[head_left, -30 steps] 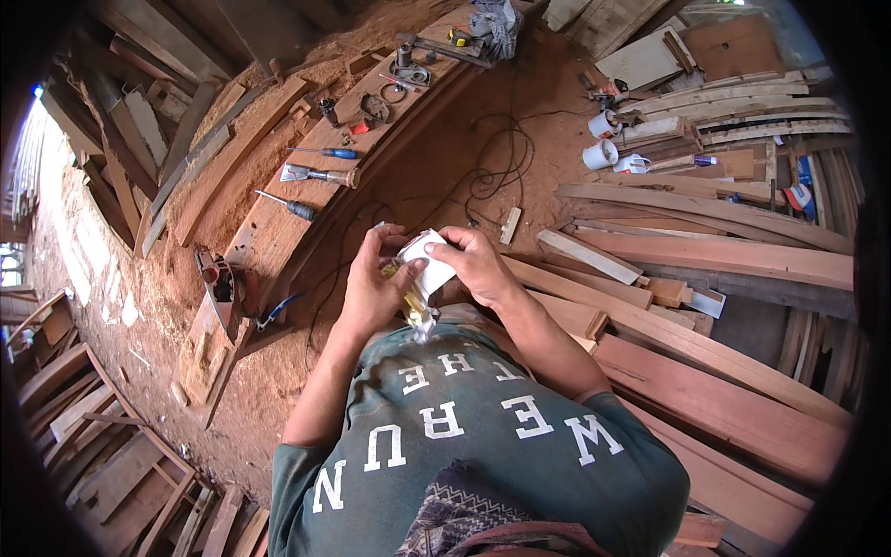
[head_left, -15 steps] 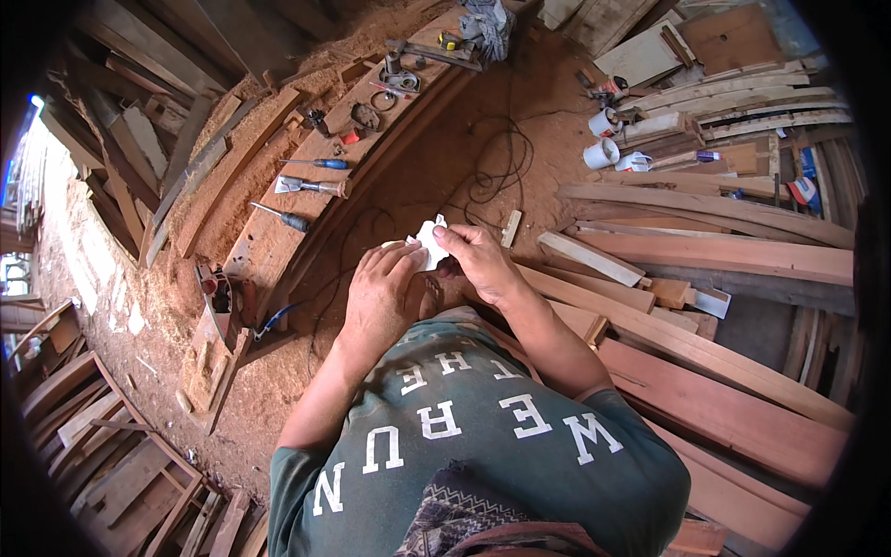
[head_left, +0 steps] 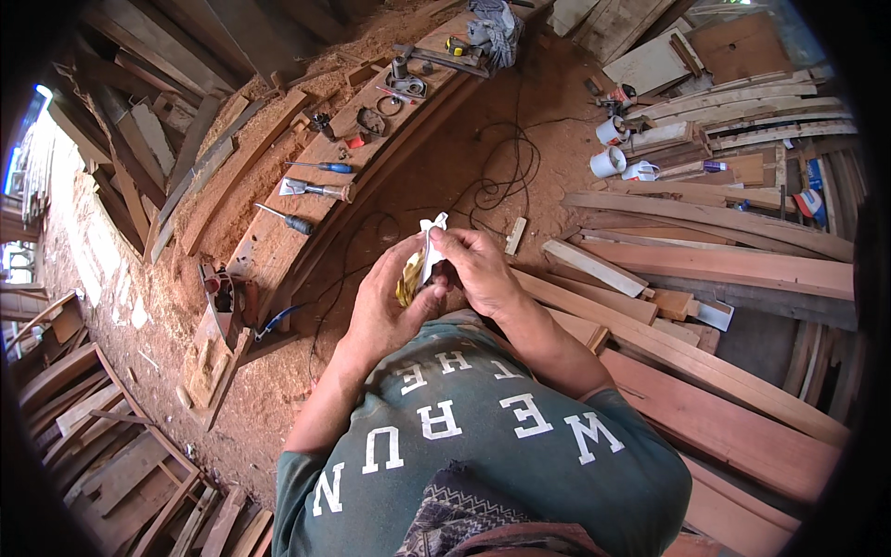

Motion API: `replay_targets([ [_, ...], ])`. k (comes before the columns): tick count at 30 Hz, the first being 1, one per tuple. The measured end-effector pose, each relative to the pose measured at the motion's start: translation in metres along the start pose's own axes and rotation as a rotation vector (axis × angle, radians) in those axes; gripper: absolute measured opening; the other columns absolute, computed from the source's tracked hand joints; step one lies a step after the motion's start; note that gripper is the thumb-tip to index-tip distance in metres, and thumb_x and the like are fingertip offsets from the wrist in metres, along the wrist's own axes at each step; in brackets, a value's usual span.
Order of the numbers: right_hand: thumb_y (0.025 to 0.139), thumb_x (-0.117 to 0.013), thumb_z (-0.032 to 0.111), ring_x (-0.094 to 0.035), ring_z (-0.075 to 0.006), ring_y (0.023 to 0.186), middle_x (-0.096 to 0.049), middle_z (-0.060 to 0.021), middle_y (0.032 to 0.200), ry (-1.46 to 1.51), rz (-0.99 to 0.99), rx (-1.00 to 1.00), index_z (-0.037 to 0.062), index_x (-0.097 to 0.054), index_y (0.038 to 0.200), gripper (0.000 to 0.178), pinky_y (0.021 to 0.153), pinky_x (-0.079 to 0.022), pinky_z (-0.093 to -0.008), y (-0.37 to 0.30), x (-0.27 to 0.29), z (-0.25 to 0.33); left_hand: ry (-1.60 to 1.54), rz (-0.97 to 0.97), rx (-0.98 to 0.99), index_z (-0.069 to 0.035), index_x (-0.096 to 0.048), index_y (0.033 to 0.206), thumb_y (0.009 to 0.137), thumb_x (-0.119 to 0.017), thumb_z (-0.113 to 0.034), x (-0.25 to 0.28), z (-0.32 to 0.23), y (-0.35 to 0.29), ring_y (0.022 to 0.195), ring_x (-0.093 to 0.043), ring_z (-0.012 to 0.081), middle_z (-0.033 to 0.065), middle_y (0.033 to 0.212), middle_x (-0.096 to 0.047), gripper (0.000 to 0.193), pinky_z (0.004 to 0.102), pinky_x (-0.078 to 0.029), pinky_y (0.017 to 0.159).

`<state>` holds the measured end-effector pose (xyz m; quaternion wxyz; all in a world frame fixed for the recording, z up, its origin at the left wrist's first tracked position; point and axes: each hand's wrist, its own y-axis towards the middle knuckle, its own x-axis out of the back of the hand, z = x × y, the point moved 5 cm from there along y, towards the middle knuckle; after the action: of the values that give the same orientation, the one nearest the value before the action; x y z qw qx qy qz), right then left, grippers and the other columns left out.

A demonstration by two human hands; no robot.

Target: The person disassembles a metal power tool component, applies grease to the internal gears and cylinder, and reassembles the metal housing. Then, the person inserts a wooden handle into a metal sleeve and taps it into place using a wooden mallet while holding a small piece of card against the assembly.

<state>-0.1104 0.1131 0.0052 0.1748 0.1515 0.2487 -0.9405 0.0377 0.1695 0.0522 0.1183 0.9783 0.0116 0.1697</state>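
In front of my chest, both hands are raised close together around a small packet. My left hand [head_left: 379, 292] curls around a yellow, wrapper-like piece [head_left: 408, 278], its thumb pointing across toward the other hand. My right hand [head_left: 478, 271] pinches a crumpled white piece [head_left: 433, 239], paper-like and folded upright, between thumb and fingers. The white and yellow parts lie against each other; whether they are one packet I cannot make out. Some fingertips of the right hand are hidden behind the packet.
A long wooden bench [head_left: 269, 243] at the left carries a blue-handled screwdriver [head_left: 334, 167], a broad chisel [head_left: 316, 189], a dark-handled tool [head_left: 295, 224] and a yellow tape measure [head_left: 456, 45]. Planks [head_left: 724, 390] are stacked at right. A black cable [head_left: 492, 190] loops over the dusty floor.
The white piece has turned from lying broad to standing narrow and upright. Its yellow part now shows beside my left fingers, and my left thumb has come into view.
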Motion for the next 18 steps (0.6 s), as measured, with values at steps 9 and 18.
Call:
replay_targets([
  [9, 0.105, -0.071, 0.036, -0.062, -0.0111, 0.062, -0.066, -0.0012, 0.074, -0.596, 0.022, 0.273, 0.0029, -0.069, 0.089, 0.037, 0.054, -0.048, -0.0278, -0.005, 0.009, 0.037, -0.397, 0.137, 0.434, 0.002, -0.073, 0.117, 0.108, -0.066, -0.01, 0.007, 0.038, -0.002, 0.093, -0.064, 0.0071, 0.0009, 0.103, -0.075, 0.017, 0.027, -0.054, 0.087],
  [18, 0.1, -0.069, 0.004, -0.069, -0.0141, 0.091, -0.075, -0.007, 0.098, -0.799, 0.24, 0.327, -0.001, -0.071, 0.116, 0.017, 0.084, -0.056, -0.0306, 0.0, -0.011, 0.062, -0.504, 0.257, 0.479, 0.0, -0.072, 0.111, 0.096, -0.078, -0.005, 0.026, 0.015, 0.01, 0.092, -0.065, 0.0074, 0.001, 0.098, -0.075, 0.017, 0.0276, -0.055, 0.088],
])
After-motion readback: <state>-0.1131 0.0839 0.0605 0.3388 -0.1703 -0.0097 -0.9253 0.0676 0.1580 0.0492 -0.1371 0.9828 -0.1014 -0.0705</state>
